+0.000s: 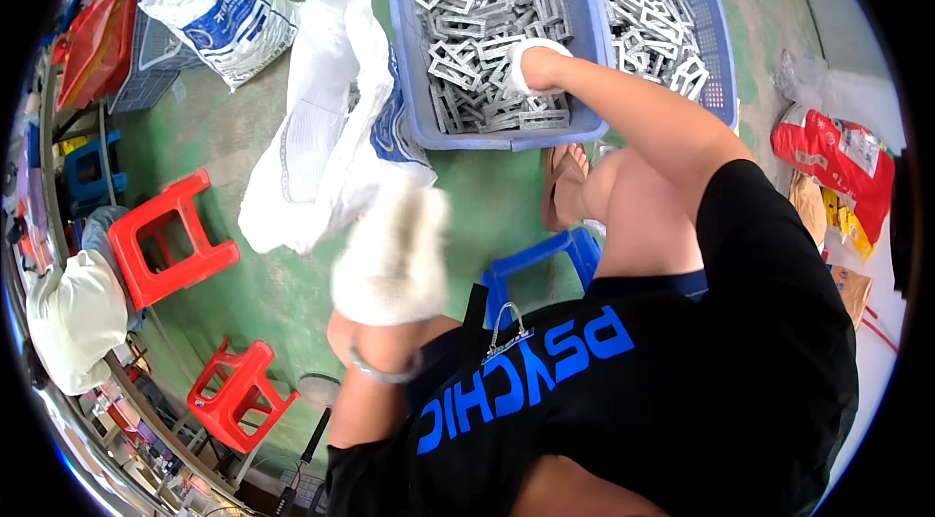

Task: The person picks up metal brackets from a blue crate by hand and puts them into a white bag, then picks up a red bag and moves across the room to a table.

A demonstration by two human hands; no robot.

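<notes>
My right hand [523, 67], in a white glove, reaches down into a blue plastic basket [402, 50] heaped with grey metal rectangular frames [477, 6]. Its fingers are turned away, so whether they grip a frame does not show. My left hand [392, 249] wears a white knit glove with a dark smudge on the back and is smeared by motion. It hovers above my left thigh, near the lower end of an open white woven sack [317, 128]. That sack lies against the basket's left side, and its contents are mostly hidden.
A second blue basket [719, 30] of similar frames stands to the right. Two red stools [166, 235] and a full white sack [229, 11] are at left. A blue stool [541, 259] is beneath me; a red bag [833, 162] lies at right.
</notes>
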